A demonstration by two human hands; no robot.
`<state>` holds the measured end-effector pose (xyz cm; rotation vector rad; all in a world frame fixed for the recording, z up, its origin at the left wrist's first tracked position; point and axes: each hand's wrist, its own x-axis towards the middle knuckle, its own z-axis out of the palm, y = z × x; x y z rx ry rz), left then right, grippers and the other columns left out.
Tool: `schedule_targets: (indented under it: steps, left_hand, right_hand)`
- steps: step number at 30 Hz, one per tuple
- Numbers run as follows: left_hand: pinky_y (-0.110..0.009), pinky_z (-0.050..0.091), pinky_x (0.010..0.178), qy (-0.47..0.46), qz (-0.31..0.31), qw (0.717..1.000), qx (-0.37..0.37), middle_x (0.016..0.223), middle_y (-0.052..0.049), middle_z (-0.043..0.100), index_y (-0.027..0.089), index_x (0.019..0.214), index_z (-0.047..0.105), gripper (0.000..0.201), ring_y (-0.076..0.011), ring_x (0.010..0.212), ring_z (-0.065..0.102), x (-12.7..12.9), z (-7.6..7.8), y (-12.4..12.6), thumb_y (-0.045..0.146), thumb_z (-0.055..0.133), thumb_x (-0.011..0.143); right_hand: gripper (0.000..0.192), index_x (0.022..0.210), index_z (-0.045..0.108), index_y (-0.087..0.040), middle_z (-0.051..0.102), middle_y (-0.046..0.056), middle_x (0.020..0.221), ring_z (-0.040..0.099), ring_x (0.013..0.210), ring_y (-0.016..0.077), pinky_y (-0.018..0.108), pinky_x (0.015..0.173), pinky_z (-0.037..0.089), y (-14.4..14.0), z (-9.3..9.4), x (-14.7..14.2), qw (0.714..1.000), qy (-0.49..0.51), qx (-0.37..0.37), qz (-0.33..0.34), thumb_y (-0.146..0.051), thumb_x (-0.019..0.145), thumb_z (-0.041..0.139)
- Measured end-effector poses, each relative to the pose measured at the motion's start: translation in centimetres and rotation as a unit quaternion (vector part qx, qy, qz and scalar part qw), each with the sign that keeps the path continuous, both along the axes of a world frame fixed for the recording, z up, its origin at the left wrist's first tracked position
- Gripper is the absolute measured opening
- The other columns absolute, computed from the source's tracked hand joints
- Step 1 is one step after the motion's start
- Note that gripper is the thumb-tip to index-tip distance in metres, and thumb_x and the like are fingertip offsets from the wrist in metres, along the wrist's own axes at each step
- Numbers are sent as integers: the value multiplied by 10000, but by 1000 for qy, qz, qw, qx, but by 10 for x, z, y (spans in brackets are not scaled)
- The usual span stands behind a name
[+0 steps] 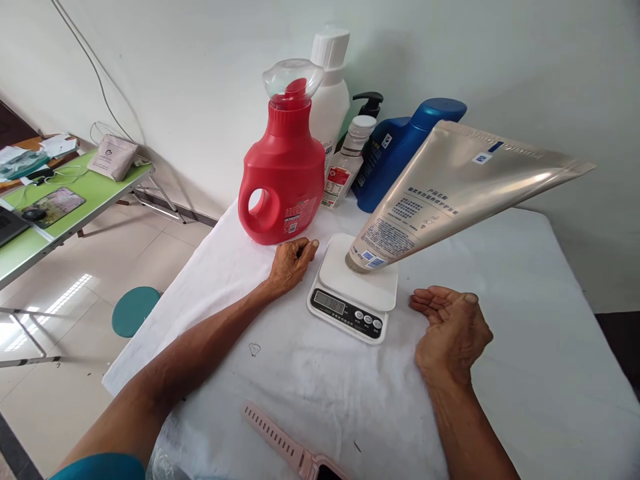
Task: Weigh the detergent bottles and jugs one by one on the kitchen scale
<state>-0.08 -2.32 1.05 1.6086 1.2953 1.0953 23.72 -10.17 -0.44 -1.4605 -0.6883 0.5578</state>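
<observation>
1. At the far left of the frame, a light-green table with metal legs (123,175) is holding a beige pouch (113,158) and other items.
2. Lower along the left side, a round teal stool seat (135,311) is showing above the tiled floor.
3. Left of the upper centre, a red plastic jug-shaped bottle with a clear cap (285,177) is standing on the white cloth-covered table (520,280).
4. Just below it, the left hand (293,262) is resting on the cloth, its fingers curling into a loose fist; nothing is showing in its grip.
5. At the bottom centre, a pale pink watch strap (275,433) is lying on the table.
6. At the upper centre, a large white plastic bottle (330,100) and a small clear bottle with a white cap (345,163) are standing behind the scale.
7. At mid-frame, a white digital kitchen scale (350,293) is carrying a gold, wedge-shaped plastic tube (450,193). The tube is standing on its cap, slanting toward the upper right; a blue bottle (393,153) is standing behind it.
8. Right of the scale, the right hand (454,333) is resting on its side, released and empty, its fingers bending loosely.
</observation>
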Motion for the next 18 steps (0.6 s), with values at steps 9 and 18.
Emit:
schedule_targets:
  steps: [9,18]
  left_hand:
    - [-283,302,611,3,1,1000,6,598,41,402,190,630,439,487,-96,586,355,0,1,0,513,462,994]
    - [-285,292,604,5,2,1000,1,597,40,373,194,626,428,493,-99,595,353,1,0,0,534,452,982]
  right_hand:
    - [510,884,657,-188,689,31,770,665,701,206,402,733,559,0,0,0,1000,-13,-4,4,-684,917,541]
    - [492,898,658,-193,690,33,782,669,714,215,413,749,561,-1,0,0,1000,-21,-8,9,-668,932,530]
